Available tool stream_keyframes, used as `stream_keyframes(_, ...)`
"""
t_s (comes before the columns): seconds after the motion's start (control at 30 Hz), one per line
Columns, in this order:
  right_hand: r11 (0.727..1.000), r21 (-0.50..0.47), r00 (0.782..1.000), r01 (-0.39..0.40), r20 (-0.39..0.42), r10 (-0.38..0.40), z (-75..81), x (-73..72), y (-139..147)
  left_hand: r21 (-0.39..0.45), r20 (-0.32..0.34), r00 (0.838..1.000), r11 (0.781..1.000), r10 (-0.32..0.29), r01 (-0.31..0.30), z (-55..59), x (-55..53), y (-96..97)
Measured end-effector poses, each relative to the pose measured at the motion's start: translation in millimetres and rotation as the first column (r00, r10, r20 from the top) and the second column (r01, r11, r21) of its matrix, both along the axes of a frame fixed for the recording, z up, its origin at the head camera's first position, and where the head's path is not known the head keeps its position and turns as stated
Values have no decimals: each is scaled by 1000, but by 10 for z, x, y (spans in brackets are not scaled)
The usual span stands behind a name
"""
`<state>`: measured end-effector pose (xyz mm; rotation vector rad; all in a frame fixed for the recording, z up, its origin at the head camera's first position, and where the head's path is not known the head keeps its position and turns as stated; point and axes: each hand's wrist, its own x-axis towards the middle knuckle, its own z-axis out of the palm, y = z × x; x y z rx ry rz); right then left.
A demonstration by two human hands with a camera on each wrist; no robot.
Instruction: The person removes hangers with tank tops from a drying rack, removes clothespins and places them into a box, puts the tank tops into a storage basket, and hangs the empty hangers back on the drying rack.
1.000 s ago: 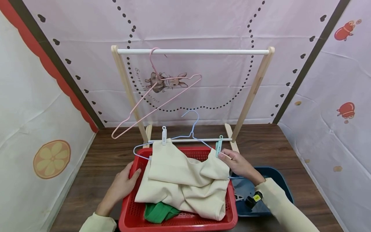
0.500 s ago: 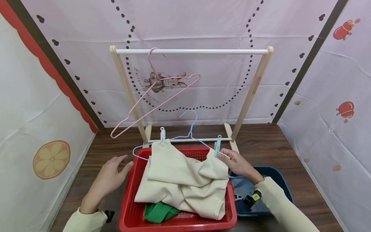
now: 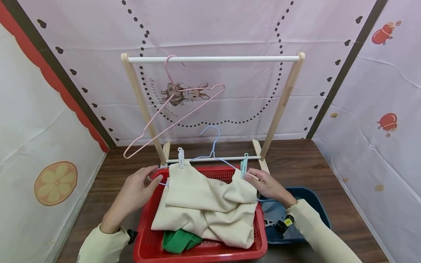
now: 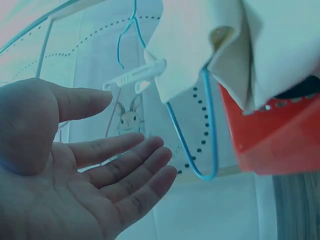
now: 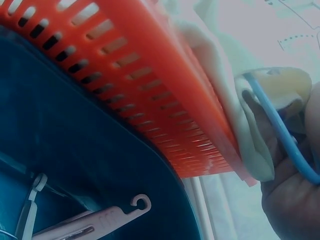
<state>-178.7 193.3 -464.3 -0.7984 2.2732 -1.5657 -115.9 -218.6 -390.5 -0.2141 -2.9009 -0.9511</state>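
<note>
Cream cloth [image 3: 204, 197] lies folded and bunched over the red basket [image 3: 260, 233], covering most of it. Blue hanger [image 5: 279, 129] runs through the cloth: hook up, neck clear of the top edge, one end poking out each side. White clip [image 3: 181, 157] stands at the cloth's left top corner, teal clip [image 3: 243, 167] at the right one. Right hand [image 3: 268, 186] pinches the cloth just beside the teal clip, thumb on top; in the right wrist view the hanger's end crosses in front of that palm (fingertips partly hidden there). Left hand [image 3: 133, 191] is spread, thumb well apart from nearly straight fingers, holding nothing, just beside the hanger's left end and near the white clip (contact with either, can't tell). Green cloth [image 3: 181, 240] shows from under the cream one, at the basket's near left. Dark blue bin [image 5: 100, 150] sits right of the basket, partly under the right forearm; pink clip [image 5: 95, 224] in it, plus another, paler piece at the view's edge. Behind the basket, rack [image 3: 213, 59] with wooden legs and white bars, all on a brown wood table [image 3: 115, 164]. Pink hanger [image 3: 175, 123] hooks over the rack's top bar near its left end, hanging askew.
</note>
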Motion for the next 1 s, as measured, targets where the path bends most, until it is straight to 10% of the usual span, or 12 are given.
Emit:
stream_keyframes(0.73, 998, 50, 998, -27, -52, 30, -22, 11, -13, 89, 20, 997, 993, -80, 78, -5, -332, 289)
stream_keyframes(1.0, 998, 37, 995, -53, -81, 56, 276, 121, -84, 104, 40, 995, 991, -94, 89, 19, -377, 342)
